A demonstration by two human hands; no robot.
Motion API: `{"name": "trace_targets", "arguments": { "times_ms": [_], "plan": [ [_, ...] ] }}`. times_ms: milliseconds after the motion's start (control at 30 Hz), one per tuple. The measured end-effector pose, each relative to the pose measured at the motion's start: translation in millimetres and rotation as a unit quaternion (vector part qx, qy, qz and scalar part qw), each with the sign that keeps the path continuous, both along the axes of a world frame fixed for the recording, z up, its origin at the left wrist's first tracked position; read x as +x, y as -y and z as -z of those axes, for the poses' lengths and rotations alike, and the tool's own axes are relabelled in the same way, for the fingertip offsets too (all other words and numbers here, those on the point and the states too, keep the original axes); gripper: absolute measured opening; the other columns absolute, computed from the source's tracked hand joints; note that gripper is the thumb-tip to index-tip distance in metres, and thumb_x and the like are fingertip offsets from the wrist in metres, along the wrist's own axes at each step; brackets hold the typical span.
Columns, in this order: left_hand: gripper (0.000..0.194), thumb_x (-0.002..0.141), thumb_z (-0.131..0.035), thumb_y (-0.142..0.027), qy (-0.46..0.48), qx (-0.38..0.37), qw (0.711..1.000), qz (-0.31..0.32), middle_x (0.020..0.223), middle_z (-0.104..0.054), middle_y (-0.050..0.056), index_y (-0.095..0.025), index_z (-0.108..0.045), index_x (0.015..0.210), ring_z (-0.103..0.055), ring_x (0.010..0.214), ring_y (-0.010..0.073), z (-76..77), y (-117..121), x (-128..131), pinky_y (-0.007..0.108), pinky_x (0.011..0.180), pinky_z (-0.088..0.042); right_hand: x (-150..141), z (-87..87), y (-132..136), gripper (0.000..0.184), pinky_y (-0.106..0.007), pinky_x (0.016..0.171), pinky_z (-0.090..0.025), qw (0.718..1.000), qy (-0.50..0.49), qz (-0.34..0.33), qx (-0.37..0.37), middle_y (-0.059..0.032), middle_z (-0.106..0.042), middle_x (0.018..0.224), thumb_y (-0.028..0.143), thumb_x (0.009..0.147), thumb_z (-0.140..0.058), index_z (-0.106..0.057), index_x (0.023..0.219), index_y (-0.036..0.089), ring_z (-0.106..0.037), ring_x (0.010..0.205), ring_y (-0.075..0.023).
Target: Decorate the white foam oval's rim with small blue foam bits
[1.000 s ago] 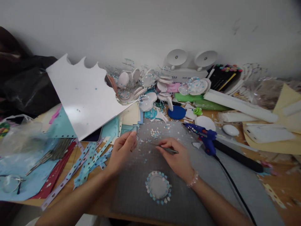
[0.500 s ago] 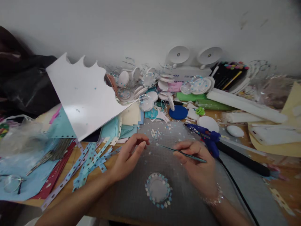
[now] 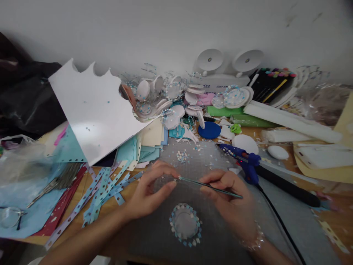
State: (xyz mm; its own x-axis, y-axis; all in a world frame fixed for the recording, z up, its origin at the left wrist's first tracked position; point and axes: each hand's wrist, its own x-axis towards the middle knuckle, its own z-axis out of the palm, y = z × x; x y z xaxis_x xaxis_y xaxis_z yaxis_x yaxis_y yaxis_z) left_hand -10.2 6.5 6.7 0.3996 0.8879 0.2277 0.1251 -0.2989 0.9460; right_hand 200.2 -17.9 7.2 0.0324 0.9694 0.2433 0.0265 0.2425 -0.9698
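Note:
My right hand (image 3: 224, 193) is closed on thin teal tweezers (image 3: 212, 187) that point left. At their tip sits a tiny pale paper flower (image 3: 179, 177). My left hand (image 3: 156, 189) is right by that tip, thumb and forefinger apart on either side of it; I cannot tell whether a fingertip touches the flower. Below the hands, a round clear disc (image 3: 185, 222) ringed with small blue and white paper pieces lies on the grey cutting mat (image 3: 154, 235). A small pile of punched paper flowers (image 3: 182, 156) is on the mat beyond my hands.
A blue glue gun (image 3: 244, 158) with a black cord lies at the right. Punched paper strips (image 3: 96, 195) and a large white board (image 3: 96, 110) are at the left. Several decorated white discs (image 3: 173, 117) crowd the back, beside a blue disc (image 3: 209, 130).
The tweezers' tip has moved slightly left and down with the flower. My left hand's thumb and forefinger have spread and come up to the tip. The ringed disc stays in place.

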Motion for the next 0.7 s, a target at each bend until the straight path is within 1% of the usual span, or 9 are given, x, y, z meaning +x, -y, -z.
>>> {"name": "trace_targets", "arguments": {
  "times_ms": [133, 233, 300, 400, 567, 700],
  "plan": [
    [0.009, 0.086, -0.061, -0.018, 0.037, -0.014, 0.999, -0.006, 0.090, -0.061, 0.005, -0.016, -0.065, 0.094, -0.057, 0.090, 0.0170, -3.8, 0, 5, 0.029, 0.082, -0.043, -2, -0.9, 0, 0.023, -0.017, 0.062, -0.052, 1.000, -0.014, -0.011, -0.013, 0.0047, -0.068, 0.080, 0.010, 0.075, -0.071, -0.053, 0.069, 0.023, -0.065, 0.075, -0.0088],
    [0.005, 0.086, -0.061, -0.017, 0.058, -0.040, 0.997, -0.021, 0.083, -0.062, 0.004, -0.015, -0.066, 0.087, -0.058, 0.083, 0.0149, -4.1, 0, 8, 0.027, 0.077, -0.044, -3, -2.5, 0, 0.022, -0.017, 0.060, -0.051, 1.000, -0.020, -0.016, -0.017, 0.0043, -0.068, 0.080, 0.010, 0.075, -0.071, -0.054, 0.069, 0.023, -0.064, 0.074, -0.0088],
    [0.006, 0.085, -0.061, -0.015, 0.070, -0.056, 0.996, -0.027, 0.079, -0.062, 0.003, -0.015, -0.067, 0.083, -0.058, 0.078, 0.0135, -3.5, 1, 9, 0.026, 0.073, -0.045, -3, -1.6, -1, 0.021, -0.017, 0.061, -0.050, 0.999, -0.026, -0.016, -0.026, 0.0039, -0.067, 0.078, 0.010, 0.074, -0.071, -0.055, 0.069, 0.022, -0.063, 0.073, -0.0090],
    [0.006, 0.084, -0.062, -0.013, 0.082, -0.071, 0.994, -0.027, 0.078, -0.062, 0.003, -0.015, -0.067, 0.081, -0.058, 0.076, 0.0127, -3.0, 1, 9, 0.024, 0.070, -0.045, -2, 5.0, -2, 0.021, -0.019, 0.063, -0.050, 0.996, -0.071, -0.021, -0.056, 0.0037, -0.066, 0.078, 0.012, 0.074, -0.073, -0.055, 0.070, 0.022, -0.062, 0.074, -0.0094],
    [0.005, 0.084, -0.063, -0.013, 0.093, -0.083, 0.992, -0.016, 0.079, -0.062, 0.003, -0.015, -0.067, 0.082, -0.057, 0.076, 0.0121, -3.1, 1, 9, 0.023, 0.070, -0.044, -1, 17.5, -2, 0.020, -0.021, 0.062, -0.047, 0.977, -0.161, -0.049, -0.128, 0.0026, -0.063, 0.081, 0.016, 0.075, -0.073, -0.055, 0.072, 0.022, -0.059, 0.071, -0.0100],
    [0.004, 0.083, -0.064, -0.014, 0.095, -0.086, 0.992, -0.006, 0.078, -0.062, 0.002, -0.015, -0.067, 0.081, -0.057, 0.075, 0.0118, -2.6, 2, 8, 0.023, 0.070, -0.044, -3, 15.2, -1, 0.021, -0.020, 0.061, -0.045, 0.967, -0.200, -0.055, -0.149, 0.0027, -0.060, 0.079, 0.020, 0.073, -0.075, -0.054, 0.072, 0.021, -0.056, 0.067, -0.0090]
  ]
}}
